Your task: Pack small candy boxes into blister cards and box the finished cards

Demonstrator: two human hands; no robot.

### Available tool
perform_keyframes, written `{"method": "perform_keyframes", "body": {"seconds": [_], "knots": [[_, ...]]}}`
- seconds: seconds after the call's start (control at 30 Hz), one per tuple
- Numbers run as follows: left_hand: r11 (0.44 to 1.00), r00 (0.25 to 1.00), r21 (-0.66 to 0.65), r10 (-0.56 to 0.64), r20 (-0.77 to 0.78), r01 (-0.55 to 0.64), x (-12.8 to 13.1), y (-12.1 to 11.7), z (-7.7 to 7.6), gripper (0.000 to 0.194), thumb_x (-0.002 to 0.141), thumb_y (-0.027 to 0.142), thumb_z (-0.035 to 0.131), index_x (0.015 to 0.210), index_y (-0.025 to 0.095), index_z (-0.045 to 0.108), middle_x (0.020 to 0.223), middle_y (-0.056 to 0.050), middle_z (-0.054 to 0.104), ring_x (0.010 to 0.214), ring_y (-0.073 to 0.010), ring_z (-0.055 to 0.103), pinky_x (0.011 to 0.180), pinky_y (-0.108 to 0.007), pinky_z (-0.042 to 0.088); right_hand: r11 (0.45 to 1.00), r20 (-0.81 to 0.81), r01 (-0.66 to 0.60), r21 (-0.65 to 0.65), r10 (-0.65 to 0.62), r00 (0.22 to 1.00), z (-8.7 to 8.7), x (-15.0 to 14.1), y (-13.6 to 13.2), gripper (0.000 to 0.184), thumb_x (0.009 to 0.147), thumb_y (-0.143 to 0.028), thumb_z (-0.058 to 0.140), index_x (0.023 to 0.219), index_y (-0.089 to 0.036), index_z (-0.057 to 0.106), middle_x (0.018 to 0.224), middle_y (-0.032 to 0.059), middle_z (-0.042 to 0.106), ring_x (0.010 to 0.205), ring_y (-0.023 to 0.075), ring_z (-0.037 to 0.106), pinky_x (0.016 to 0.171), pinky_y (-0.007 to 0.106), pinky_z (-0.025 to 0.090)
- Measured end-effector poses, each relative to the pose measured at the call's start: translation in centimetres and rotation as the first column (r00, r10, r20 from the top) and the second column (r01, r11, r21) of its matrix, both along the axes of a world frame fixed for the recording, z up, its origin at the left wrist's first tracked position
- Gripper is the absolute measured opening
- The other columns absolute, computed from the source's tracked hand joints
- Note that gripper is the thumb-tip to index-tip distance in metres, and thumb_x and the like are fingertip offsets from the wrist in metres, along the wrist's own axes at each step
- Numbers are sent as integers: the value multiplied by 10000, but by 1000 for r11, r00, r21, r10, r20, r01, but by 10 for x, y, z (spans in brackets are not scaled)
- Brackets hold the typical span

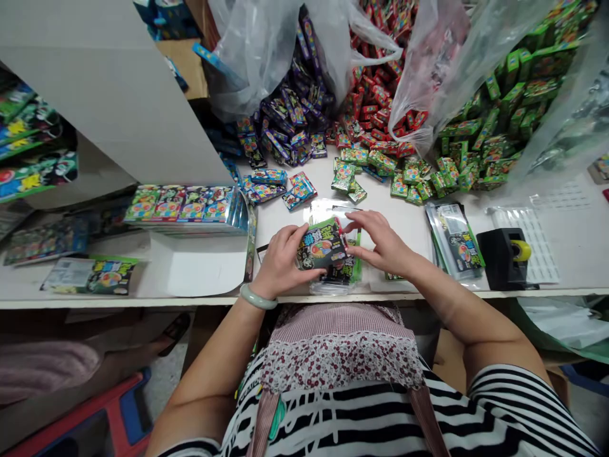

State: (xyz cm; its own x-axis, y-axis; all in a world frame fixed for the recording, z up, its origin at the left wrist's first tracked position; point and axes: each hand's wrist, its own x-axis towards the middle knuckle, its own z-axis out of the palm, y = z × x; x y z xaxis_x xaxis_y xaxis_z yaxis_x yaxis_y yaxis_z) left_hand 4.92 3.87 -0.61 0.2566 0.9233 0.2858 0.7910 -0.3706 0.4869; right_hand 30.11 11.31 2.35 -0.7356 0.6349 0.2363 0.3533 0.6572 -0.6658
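With the left hand [281, 261] gripping the dark packet [323, 246] at nine o'clock and the right hand [386, 246] half-open at its three-o'clock edge, working that edge calls for steady left-hand support

Packing workshop, small goods. Contained: one long white worktable [566, 230]; plastic bags [257, 57] spilling small printed boxes, sorted purple [295, 108], red [375, 95] and green [504, 114]; one black tape dispenser [499, 257]; one open display carton [204, 263], partly filled.
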Motion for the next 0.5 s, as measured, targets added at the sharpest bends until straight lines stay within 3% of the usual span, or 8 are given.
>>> {"method": "perform_keyframes", "body": {"seconds": [0.1,0.2,0.27,0.33,0.4,0.5], "knots": [[1000,999,2,-22,47,22,0,-1,-2,969,699,642,748,1467,186,373,1248,-160,523,1152,-330,536,1000,-514,485,999,50,-53,-12,53,997,0,-6,-7,547,965,-439,527,1473,-284,396,1404,125,567,1407,338,403,1158,638,272],[1000,998,14,9,67,-10,-5,-5,-3,969,705,637,751,1472,192,362,1250,-158,516,1157,-326,537,1003,-510,489,995,-11,-15,-96,14,1000,-2,-12,15,454,972,-445,515,1392,-274,512,1284,97,666,1314,303,519,1119,570,362],[999,997,18,25,75,-26,-10,-9,-3,969,710,625,755,1479,197,349,1255,-156,510,1169,-325,535,1013,-510,488,981,-65,113,-157,-124,990,-7,-22,51,375,978,-412,511,1306,-246,583,1064,66,743,1085,256,656,1007,485,473],[1000,996,20,21,88,-22,-15,-12,-2,975,714,609,762,1487,202,331,1259,-155,507,1177,-323,535,1019,-510,489,962,-21,244,-120,-248,969,-12,-42,97,294,946,-350,566,1179,-195,658,967,69,747,944,244,683,910,434,510],[1000,995,23,8,100,-10,-18,-15,0,986,716,602,764,1494,195,315,1260,-157,505,1172,-320,540,1014,-506,498,960,101,280,-2,-278,955,-18,-74,144,247,912,-290,609,1118,-182,691,1018,84,738,969,256,664,903,421,499],[1000,994,22,15,106,-18,-21,-16,3,990,723,602,759,1498,189,303,1264,-162,503,1175,-322,543,1008,-505,506,945,249,240,221,-293,923,-22,-131,199,363,878,-187,616,1238,-162,651,1255,135,658,1147,299,572,977,438,455]]}}
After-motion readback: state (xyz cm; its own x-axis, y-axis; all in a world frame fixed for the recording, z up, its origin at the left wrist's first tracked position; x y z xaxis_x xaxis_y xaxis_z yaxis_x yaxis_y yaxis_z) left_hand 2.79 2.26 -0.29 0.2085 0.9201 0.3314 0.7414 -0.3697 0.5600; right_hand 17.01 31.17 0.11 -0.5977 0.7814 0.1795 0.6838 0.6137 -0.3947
